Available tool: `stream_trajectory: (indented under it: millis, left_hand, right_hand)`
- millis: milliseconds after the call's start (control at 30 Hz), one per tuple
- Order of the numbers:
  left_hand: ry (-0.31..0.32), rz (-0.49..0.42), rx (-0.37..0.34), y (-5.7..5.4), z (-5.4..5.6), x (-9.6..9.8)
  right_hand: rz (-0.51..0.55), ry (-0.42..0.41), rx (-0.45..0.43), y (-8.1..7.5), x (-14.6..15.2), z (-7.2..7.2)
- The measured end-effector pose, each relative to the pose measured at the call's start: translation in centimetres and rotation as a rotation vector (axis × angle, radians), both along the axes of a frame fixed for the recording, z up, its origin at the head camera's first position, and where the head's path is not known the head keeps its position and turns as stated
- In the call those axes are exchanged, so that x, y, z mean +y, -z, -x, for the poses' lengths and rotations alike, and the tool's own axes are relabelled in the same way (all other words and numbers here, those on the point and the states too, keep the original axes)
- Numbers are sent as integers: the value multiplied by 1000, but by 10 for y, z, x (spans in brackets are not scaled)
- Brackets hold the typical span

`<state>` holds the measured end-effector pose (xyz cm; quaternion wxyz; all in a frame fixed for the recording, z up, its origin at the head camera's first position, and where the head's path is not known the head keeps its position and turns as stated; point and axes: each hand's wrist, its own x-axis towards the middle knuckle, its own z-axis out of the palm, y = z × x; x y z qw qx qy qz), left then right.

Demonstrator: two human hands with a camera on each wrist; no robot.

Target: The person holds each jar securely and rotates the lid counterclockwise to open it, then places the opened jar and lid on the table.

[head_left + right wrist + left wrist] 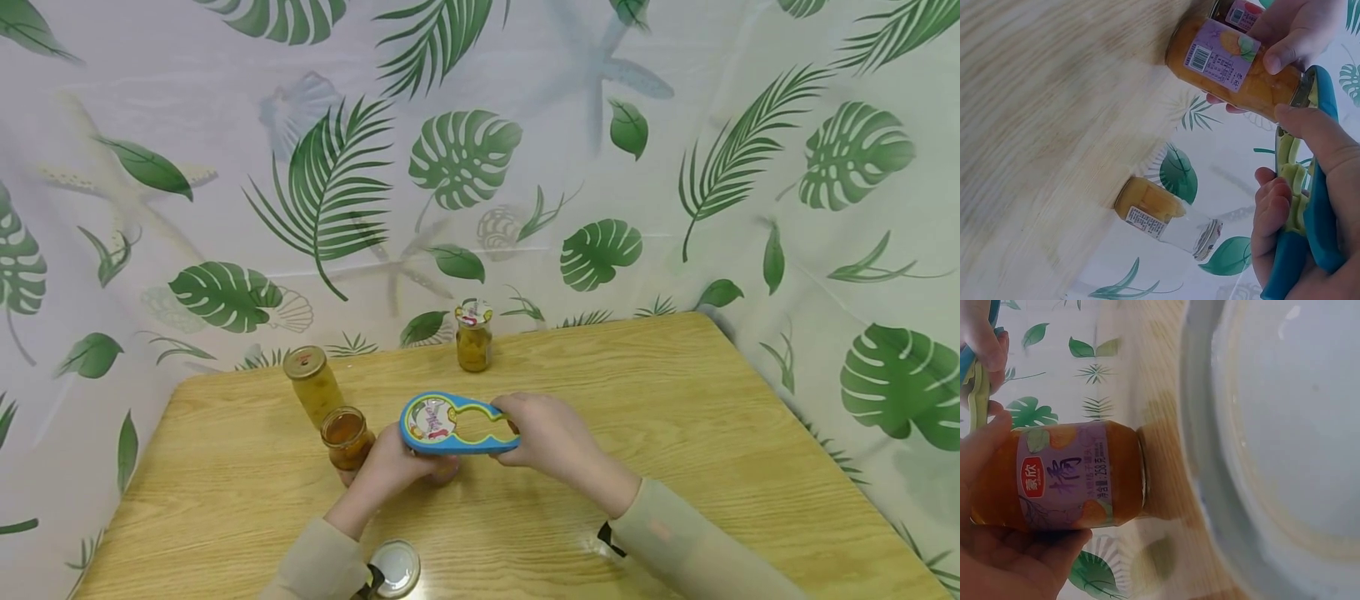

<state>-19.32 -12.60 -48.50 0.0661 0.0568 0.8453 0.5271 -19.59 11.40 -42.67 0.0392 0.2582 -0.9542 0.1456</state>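
Observation:
My left hand (390,460) holds a glass jar of orange fruit (1063,475) with a purple label around its side. The jar's patterned lid (432,419) shows through the large ring of a blue and yellow-green jar opener (468,448). My right hand (551,437) grips the opener's other end, thumb and fingers wrapped round it in the right wrist view. Beside my left hand stands a lidless jar of dark amber contents (348,442). Most of the held jar is hidden under the opener and hand in the head view.
A gold-lidded jar of yellow fruit (317,392) stands behind the lidless one. Near the wall cloth is a smaller jar with a patterned lid (474,346). A loose lid (397,567) lies on the wooden table (675,400) by the left wrist.

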Motion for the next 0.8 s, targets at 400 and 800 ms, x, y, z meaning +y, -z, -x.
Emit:
stream_trajectory:
  millis: [400,800]
  left_hand:
    - [5,-20,0,-1,0,0]
    - [60,-26,-13,-4,1,-2]
  right_hand:
    - [-27,-73,13,0,6,11]
    - [7,-165,-26,2,14,33]
